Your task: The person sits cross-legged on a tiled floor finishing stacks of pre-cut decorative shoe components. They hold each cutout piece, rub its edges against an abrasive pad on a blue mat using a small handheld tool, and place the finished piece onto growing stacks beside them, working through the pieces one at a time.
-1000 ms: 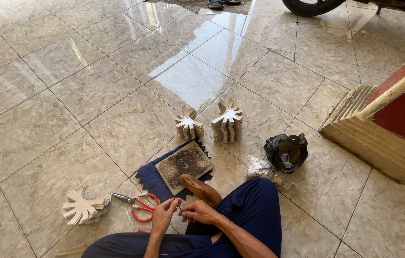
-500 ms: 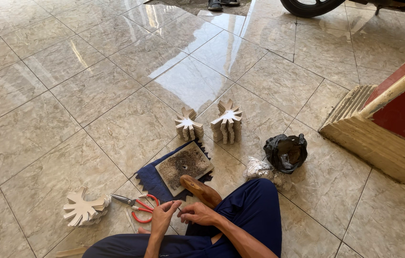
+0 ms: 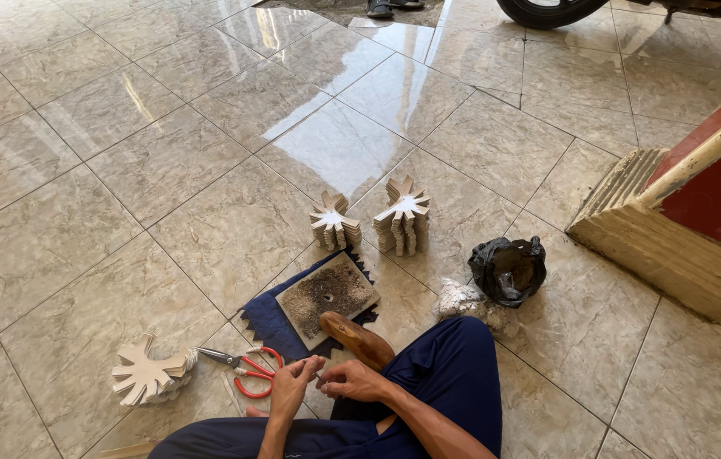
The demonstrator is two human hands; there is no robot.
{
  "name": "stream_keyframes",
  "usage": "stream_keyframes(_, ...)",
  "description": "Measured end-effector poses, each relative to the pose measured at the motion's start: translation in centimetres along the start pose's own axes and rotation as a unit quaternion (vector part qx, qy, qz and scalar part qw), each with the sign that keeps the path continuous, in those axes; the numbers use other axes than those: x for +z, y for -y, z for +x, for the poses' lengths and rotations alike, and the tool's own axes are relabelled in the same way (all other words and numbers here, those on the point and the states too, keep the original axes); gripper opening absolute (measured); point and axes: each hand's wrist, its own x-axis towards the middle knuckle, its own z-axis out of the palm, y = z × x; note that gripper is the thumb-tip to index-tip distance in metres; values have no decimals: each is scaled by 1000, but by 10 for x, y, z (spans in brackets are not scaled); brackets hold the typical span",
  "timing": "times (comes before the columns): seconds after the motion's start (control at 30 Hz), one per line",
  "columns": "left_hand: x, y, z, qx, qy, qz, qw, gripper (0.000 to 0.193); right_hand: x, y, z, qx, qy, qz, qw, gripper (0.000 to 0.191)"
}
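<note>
Scissors point(image 3: 245, 371) lie untouched as before while our left hand point(image 3: 291, 387) and right hand point(image 3: 352, 380) keep pinching something too small to identify.

Floor point(image 3: 165, 170): glossy beige marble-pattern tiles. Laid directly on it: two upright stacks of star-shaped cutouts point(image 3: 335, 223) point(image 3: 404, 218); one flat pile of cutouts point(image 3: 149, 376); red-handled scissors point(image 3: 245, 370); dark blue cloth point(image 3: 268, 325), on which a worn square board point(image 3: 328, 297) is set; black bag point(image 3: 509, 269); clear plastic bag point(image 3: 460, 297); concrete base point(image 3: 658, 238) at the right.
</note>
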Motion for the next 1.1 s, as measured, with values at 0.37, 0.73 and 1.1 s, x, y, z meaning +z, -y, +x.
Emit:
stream_keyframes(0.37,0,4,1,5,13,-6,1000,46,-1,-16,6,-10,-35,-39,999,37)
stream_keyframes(0.73,0,0,-1,9,16,-6,1000,45,-2,-8,2,-19,-39,-16,999,27)
stream_keyframes(1.1,0,-1,-3,24,9,39,999,43,-2,-19,5,7,1,-16,1000,32)
